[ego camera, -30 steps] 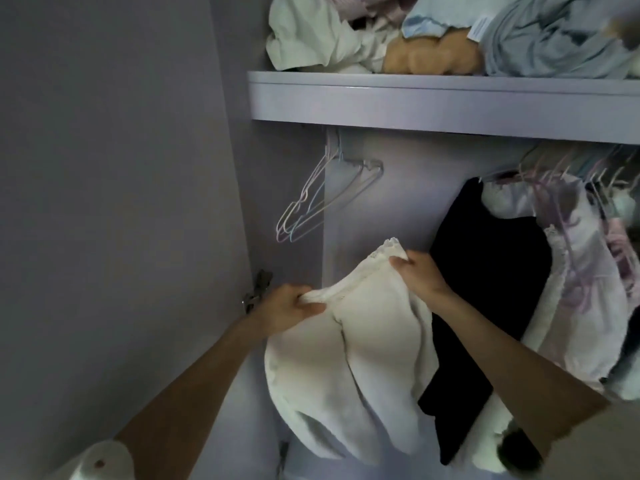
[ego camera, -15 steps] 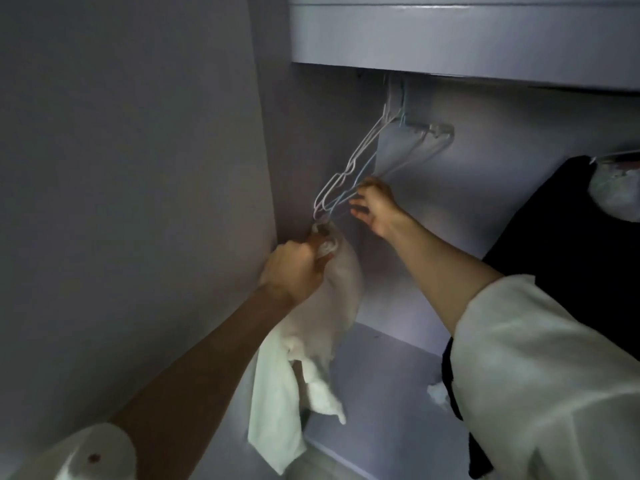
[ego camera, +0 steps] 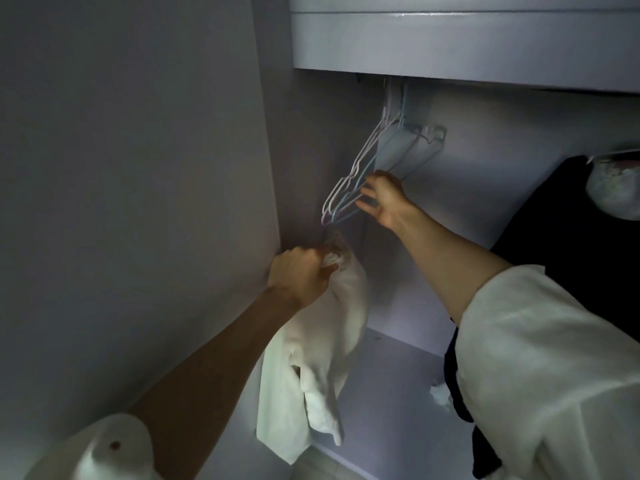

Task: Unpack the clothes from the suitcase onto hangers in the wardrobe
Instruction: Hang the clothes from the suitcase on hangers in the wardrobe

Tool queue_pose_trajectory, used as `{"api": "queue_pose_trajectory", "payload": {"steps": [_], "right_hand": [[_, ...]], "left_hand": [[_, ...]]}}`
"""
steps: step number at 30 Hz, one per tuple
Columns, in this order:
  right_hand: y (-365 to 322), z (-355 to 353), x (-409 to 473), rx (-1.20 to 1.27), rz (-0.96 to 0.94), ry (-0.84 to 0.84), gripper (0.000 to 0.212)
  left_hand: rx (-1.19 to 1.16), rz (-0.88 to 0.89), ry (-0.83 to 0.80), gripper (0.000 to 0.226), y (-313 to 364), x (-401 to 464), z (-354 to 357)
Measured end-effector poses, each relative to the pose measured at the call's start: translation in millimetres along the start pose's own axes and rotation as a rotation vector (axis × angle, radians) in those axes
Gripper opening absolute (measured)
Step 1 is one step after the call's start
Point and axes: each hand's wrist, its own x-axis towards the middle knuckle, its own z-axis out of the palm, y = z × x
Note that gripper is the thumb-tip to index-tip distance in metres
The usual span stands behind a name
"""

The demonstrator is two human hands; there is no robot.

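Low in the centre of the frame, your left hand [ego camera: 300, 273] bunches the top of the cream-white cotton garment [ego camera: 311, 358] in a closed fist, so the cloth hangs free below and stays off the wardrobe floor [ego camera: 391, 382] while your other hand works. Further in, your right hand [ego camera: 382, 199] reaches with its fingers [ego camera: 367, 194] spread wide, touching the lower bars of the bunch of thin pastel wire hangers [ego camera: 363, 174], likely to separate one. They hang from under the pale lilac shelf [ego camera: 450, 43] at the upper right. A black hanging garment [ego camera: 571, 244] waits at right.
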Motion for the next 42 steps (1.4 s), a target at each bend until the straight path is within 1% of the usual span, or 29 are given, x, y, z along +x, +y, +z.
{"api": "queue_pose_trajectory", "payload": {"steps": [3, 5, 7, 9, 11, 14, 15, 17, 19, 20, 23, 25, 27, 29, 30, 32, 34, 37, 38, 39, 41, 42], "right_hand": [[1, 6, 5, 0.047, 0.066, -0.083, 0.025], [3, 10, 6, 0.039, 0.081, -0.068, 0.024], [3, 12, 5, -0.004, 0.054, -0.016, 0.022], [3, 11, 6, -0.048, 0.002, 0.053, 0.025], [2, 6, 10, -0.113, -0.074, 0.171, 0.029], [1, -6, 13, -0.281, -0.185, 0.338, 0.022], [0, -11, 14, -0.305, -0.215, 0.38, 0.022], [-4, -18, 13, -0.294, -0.268, 0.391, 0.025], [-9, -24, 14, -0.288, -0.315, 0.373, 0.032], [-12, -27, 14, -0.284, -0.331, 0.376, 0.035], [-10, -41, 5, -0.265, -0.333, 0.415, 0.032], [4, -52, -9, -0.258, -0.336, 0.421, 0.031], [24, -61, -27, -0.248, -0.365, 0.432, 0.029], [46, -71, -52, -0.246, -0.415, 0.451, 0.024], [57, -76, -65, -0.248, -0.437, 0.454, 0.022], [79, -93, -94, -0.243, -0.463, 0.435, 0.022], [92, -110, -115, -0.238, -0.434, 0.376, 0.017], [90, -124, -126, -0.076, -0.241, 0.287, 0.016], [91, -130, -129, -0.058, -0.168, 0.292, 0.016], [95, -136, -131, -0.072, -0.122, 0.318, 0.022], [108, -147, -134, -0.174, -0.096, 0.406, 0.031], [116, -150, -135, -0.257, -0.098, 0.461, 0.032]], "left_hand": [[0.004, 0.005, -0.004, 0.036, -3, -1, 1], [0.012, 0.014, -0.006, 0.038, -5, -1, 2], [0.021, 0.023, -0.012, 0.04, -5, -1, 3], [0.022, 0.024, -0.015, 0.04, -6, 0, 4], [0.023, 0.027, -0.013, 0.039, -6, 0, 5], [0.001, 0.016, -0.013, 0.04, -3, 0, 4], [-0.01, 0.008, -0.008, 0.038, -2, 0, 4], [-0.023, -0.007, -0.006, 0.037, -2, 1, 4], [-0.064, -0.039, -0.016, 0.038, -1, 2, 4], [-0.102, -0.06, -0.027, 0.038, 0, 3, 3], [-0.304, -0.128, -0.085, 0.036, -1, 4, 7], [-0.513, -0.173, -0.082, 0.033, -1, 3, 12], [-0.782, -0.22, -0.088, 0.027, 2, 0, 18], [-1.006, -0.227, -0.161, 0.023, 9, -6, 20], [-1.069, -0.224, -0.197, 0.022, 11, -9, 21], [-1.116, -0.21, -0.267, 0.025, 15, -15, 22], [-1.098, -0.177, -0.325, 0.027, 18, -19, 24], [-1.052, -0.1, -0.424, 0.031, 24, -25, 27], [-1.053, -0.091, -0.467, 0.029, 26, -26, 30], [-1.065, -0.102, -0.5, 0.025, 28, -27, 32], [-1.001, -0.084, -0.51, 0.012, 28, -28, 36], [-0.939, -0.045, -0.492, 0.008, 28, -27, 39]]}}
